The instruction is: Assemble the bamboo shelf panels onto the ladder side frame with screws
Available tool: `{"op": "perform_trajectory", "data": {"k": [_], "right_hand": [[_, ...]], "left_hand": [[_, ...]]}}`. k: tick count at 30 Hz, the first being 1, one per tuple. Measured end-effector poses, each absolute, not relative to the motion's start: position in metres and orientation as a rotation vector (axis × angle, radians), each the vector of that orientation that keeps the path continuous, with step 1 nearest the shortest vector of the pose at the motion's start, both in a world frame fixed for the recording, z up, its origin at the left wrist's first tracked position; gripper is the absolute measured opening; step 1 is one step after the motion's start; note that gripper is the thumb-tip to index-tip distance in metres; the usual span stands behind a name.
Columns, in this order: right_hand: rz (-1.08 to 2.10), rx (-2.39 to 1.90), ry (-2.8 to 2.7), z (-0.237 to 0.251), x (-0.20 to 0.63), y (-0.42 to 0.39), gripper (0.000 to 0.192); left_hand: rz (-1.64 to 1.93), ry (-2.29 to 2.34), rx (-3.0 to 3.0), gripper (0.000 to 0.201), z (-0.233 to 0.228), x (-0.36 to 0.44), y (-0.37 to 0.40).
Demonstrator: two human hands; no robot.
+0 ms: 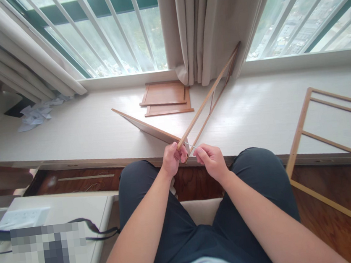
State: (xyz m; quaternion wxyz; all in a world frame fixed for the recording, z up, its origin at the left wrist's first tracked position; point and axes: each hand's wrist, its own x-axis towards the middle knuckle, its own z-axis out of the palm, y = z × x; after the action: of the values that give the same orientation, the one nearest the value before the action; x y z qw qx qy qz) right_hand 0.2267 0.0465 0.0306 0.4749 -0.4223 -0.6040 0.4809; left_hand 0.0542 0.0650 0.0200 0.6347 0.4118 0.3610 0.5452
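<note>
My left hand (172, 158) grips the near end of a long thin bamboo frame (209, 91) whose far end leans against the curtain. My right hand (211, 159) pinches a small thin metal tool (191, 146) with its tip at that same near end. Just left of the frame, a flat wooden panel (145, 126) tilts up from the white window ledge (83, 129). Both hands hover above my knees at the ledge's front edge.
Two flat wooden panels (165, 98) lie stacked on the ledge near the curtain (201, 23). A bamboo ladder-like frame (329, 147) leans off the ledge at right. Crumpled paper (36, 115) lies far left. A white table (62, 220) with a black strap stands at lower left.
</note>
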Motion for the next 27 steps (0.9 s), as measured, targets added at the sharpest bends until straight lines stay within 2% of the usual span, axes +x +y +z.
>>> {"op": "perform_trajectory", "data": {"k": [27], "right_hand": [[1.175, -1.013, -1.486, 0.0326, 0.2256, 0.0458, 0.047]], "left_hand": [[1.253, 0.818, 0.944, 0.061, 0.0193, 0.0531, 0.0645]]}}
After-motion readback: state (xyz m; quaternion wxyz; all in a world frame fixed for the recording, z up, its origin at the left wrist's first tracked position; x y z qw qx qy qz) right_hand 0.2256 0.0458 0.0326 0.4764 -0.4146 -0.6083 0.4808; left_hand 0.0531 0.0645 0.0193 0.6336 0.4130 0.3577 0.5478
